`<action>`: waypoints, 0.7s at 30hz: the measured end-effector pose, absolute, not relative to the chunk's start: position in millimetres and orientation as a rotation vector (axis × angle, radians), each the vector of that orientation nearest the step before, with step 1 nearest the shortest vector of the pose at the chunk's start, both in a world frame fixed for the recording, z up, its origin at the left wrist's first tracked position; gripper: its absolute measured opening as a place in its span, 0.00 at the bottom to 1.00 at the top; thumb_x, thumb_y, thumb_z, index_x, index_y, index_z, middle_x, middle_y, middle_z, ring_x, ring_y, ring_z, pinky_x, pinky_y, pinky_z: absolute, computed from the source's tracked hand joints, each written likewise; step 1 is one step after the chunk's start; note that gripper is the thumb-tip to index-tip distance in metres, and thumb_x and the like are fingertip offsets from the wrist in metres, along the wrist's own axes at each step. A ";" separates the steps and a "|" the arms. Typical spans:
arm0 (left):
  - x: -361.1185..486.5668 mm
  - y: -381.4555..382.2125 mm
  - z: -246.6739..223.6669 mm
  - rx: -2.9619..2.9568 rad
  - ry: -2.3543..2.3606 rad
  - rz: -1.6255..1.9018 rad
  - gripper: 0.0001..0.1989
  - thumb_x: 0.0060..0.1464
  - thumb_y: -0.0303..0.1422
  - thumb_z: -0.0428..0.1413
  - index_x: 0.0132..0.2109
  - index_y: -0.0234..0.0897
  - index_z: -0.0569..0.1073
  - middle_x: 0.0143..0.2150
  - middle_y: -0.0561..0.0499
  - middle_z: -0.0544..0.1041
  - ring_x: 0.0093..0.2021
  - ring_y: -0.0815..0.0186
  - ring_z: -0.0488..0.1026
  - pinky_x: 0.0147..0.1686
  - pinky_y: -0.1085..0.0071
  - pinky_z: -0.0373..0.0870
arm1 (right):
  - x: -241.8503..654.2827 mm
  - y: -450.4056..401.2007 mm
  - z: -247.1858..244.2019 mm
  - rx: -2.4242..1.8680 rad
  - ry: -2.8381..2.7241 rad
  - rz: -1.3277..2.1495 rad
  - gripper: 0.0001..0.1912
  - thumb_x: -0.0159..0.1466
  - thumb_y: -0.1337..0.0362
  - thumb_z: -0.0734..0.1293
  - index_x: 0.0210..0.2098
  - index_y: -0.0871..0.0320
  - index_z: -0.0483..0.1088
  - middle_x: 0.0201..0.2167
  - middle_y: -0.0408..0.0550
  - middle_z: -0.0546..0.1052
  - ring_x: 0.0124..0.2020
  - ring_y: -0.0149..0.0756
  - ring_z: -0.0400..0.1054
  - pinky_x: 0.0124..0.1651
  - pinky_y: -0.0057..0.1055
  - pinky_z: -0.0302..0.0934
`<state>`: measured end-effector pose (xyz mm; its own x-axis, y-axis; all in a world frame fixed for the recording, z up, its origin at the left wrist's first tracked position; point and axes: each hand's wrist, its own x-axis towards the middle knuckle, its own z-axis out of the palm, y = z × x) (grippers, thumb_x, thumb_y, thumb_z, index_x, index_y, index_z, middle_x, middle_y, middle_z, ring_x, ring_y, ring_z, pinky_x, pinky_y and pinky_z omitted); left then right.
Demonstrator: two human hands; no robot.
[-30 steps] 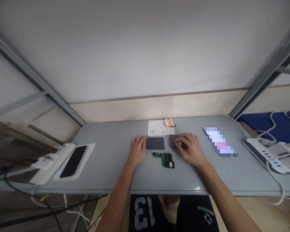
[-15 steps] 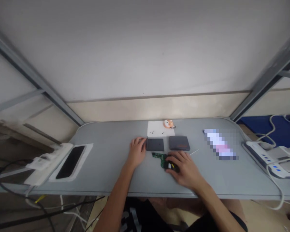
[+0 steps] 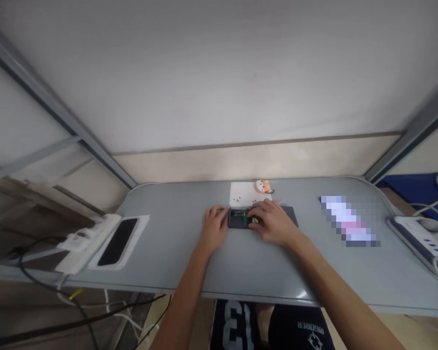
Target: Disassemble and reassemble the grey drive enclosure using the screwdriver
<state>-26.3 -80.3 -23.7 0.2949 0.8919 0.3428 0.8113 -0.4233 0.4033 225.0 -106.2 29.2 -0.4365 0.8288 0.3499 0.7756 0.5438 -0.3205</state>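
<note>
A grey tabletop [image 3: 263,272] runs between slanting metal bars, with a large pale wall [image 3: 241,87] behind. Beyond the right end lies something blue [image 3: 412,189].

From left to right: a white power strip [image 3: 89,243] with plugs stands beside a black phone [image 3: 118,241] on a white sheet [image 3: 142,223]. Near the middle, the left hand [image 3: 215,226] rests with its fingers against the left edge of a shallow dark tray [image 3: 237,226]; whether it grips the edge, I cannot tell. A green circuit board [image 3: 245,220] is in or just over this tray. The right hand [image 3: 272,221] has its fingers closed on the board's right end, hiding that part and the tray's right side. A tool with a yellow patch [image 3: 256,220] shows in this hand. Behind them is white paper [image 3: 243,186] with tiny dark bits [image 3: 237,200] and an orange-and-white animal-face trinket [image 3: 263,186]. A second dark case [image 3: 290,215], partly covered, lies beside the right hand. Farther right are a lit, pixelated screen [image 3: 346,218] and another power strip [image 3: 419,238].

Half a second ago, the board lay on the tabletop nearer the person; the left hand remains at the tray.
</note>
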 end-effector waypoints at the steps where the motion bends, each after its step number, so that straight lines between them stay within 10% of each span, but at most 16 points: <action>1: -26.5 -80.4 -23.8 2.405 1.591 0.797 0.19 0.66 0.27 0.53 0.61 0.40 0.75 0.57 0.43 0.74 0.55 0.53 0.66 0.59 0.52 0.67 | 224.2 -106.4 26.2 -1.292 -2.308 0.175 0.10 0.66 0.60 0.71 0.47 0.54 0.78 0.49 0.52 0.79 0.49 0.48 0.68 0.52 0.46 0.61; 21: -29.9 -79.5 -22.2 2.459 1.511 0.856 0.16 0.66 0.31 0.55 0.58 0.43 0.78 0.54 0.44 0.73 0.53 0.55 0.66 0.57 0.53 0.68 | 231.4 -116.3 11.8 -1.250 -2.191 0.224 0.10 0.66 0.60 0.71 0.47 0.53 0.77 0.52 0.51 0.79 0.48 0.47 0.68 0.52 0.46 0.59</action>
